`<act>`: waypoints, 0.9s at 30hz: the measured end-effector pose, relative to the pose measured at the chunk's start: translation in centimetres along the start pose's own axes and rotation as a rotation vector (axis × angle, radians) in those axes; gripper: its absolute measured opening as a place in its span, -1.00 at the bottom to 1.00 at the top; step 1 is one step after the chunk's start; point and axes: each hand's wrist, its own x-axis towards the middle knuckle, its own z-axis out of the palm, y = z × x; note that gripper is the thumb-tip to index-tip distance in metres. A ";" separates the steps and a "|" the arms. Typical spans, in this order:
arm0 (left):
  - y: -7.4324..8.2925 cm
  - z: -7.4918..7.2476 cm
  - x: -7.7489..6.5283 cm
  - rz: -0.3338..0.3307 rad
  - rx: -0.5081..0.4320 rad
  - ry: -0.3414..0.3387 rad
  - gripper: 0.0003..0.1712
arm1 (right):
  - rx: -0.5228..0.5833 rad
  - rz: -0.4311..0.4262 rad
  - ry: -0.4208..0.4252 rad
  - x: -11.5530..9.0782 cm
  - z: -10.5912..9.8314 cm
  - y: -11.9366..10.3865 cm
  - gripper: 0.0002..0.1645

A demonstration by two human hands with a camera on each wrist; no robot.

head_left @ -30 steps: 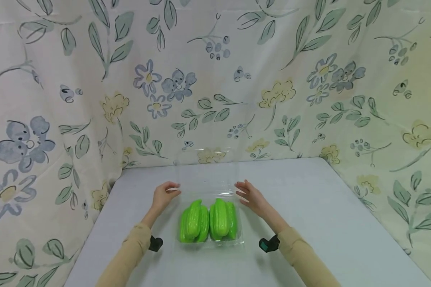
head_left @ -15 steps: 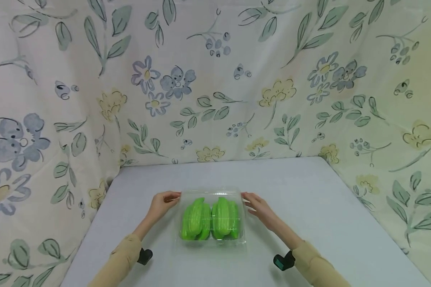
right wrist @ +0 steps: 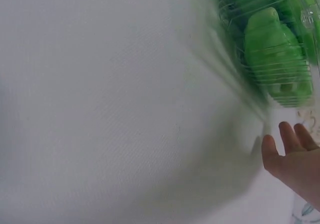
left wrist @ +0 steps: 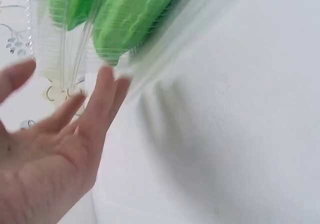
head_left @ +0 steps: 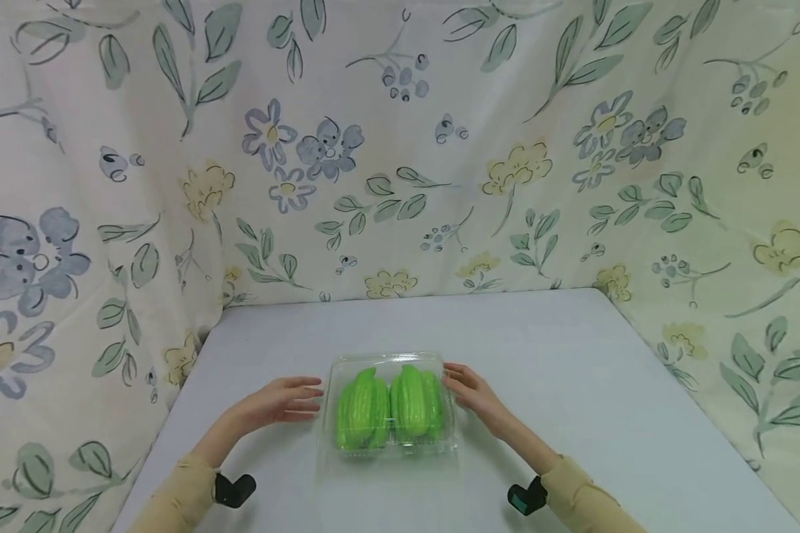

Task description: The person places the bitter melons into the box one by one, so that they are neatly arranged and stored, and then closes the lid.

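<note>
A clear plastic clamshell box (head_left: 390, 360) stands on the white table with its lid down. Inside lie several bright green vegetables (head_left: 361, 411), ribbed and elongated, in two bunches; their exact kind is unclear. My left hand (head_left: 276, 402) is at the box's left side, fingers spread and straight, holding nothing. In the left wrist view that left hand (left wrist: 70, 134) has its fingertips close to the ribbed plastic wall. My right hand (head_left: 475, 396) is by the back right corner, fingers extended. The right wrist view shows this right hand (right wrist: 295, 156) near the box; whether it touches is unclear.
The white table (head_left: 540, 348) extends around the box on all sides. A floral curtain (head_left: 400, 148) hangs behind it and along both sides. A dark wrist camera (head_left: 235, 490) sits on the left wrist, another dark camera (head_left: 528, 496) on the right.
The raised lid has come down over the green vegetables, with both hands at its sides. Since then my left hand has moved away from the back left corner, toward the left and nearer me.
</note>
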 end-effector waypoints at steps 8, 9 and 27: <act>-0.1 1.7 -2.0 -0.284 -0.077 -0.406 -0.46 | -0.001 0.010 0.007 0.0 0.1 0.3 -0.37; -0.1 2.1 -1.9 -0.292 -0.077 -0.418 -0.48 | 0.000 0.013 0.010 0.0 0.1 0.3 -0.37; 0.0 4.4 1.8 -0.140 -0.094 0.034 -0.67 | 0.037 0.051 0.214 0.8 -1.7 -0.6 -0.22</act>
